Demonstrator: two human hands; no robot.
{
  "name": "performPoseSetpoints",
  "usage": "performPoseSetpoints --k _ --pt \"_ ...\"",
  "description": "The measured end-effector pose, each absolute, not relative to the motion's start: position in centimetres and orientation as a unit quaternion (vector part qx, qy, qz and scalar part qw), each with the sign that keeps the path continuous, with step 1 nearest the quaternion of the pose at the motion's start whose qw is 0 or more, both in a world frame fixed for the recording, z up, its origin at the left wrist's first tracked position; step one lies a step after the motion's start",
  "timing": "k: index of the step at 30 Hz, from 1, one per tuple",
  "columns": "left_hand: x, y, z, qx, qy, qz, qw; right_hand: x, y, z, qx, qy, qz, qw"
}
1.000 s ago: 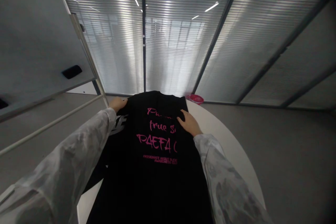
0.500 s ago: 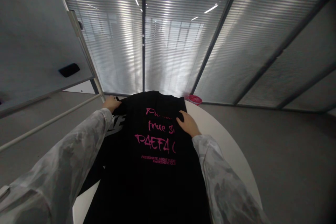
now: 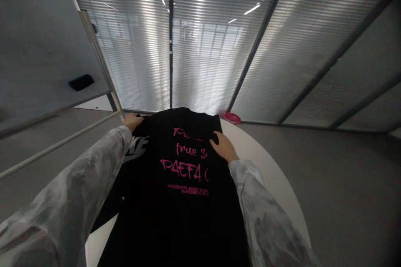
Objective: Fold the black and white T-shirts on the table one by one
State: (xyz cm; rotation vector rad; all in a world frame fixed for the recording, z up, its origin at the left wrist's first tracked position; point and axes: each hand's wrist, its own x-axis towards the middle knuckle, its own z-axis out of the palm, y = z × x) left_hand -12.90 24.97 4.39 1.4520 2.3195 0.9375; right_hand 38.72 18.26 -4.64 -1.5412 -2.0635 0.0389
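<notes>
A black T-shirt (image 3: pixel 175 212) with pink lettering lies spread on a round white table (image 3: pixel 269 175). My left hand (image 3: pixel 131 121) is at the shirt's far left corner, fingers closed on the fabric edge near the shoulder. My right hand (image 3: pixel 222 146) rests on the shirt's right side over the pink print, fingers curled as if pinching the cloth. Both arms wear light grey patterned sleeves. A second dark garment with a white logo (image 3: pixel 138 150) shows beneath the shirt on the left.
A small pink bowl (image 3: pixel 231 117) sits at the table's far edge. Glass walls with blinds stand behind the table. A whiteboard on a frame (image 3: pixel 46 50) and a white rail stand to the left. Grey carpet surrounds the table.
My left hand has shifted a little outward to the left along the shirt's far edge. The right hand has stayed almost in place.
</notes>
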Motion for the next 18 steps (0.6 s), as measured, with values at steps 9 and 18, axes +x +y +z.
performPoseSetpoints --k 9,18 --pt "-2.5 26.6 8.4 0.616 0.659 0.418 0.104 38.6 18.2 -4.8 -0.567 -0.771 0.009 0.291" --pt "6.4 21.3 6.4 0.875 0.415 0.198 0.15 37.1 19.0 -1.8 -0.582 -0.762 0.056 0.277"
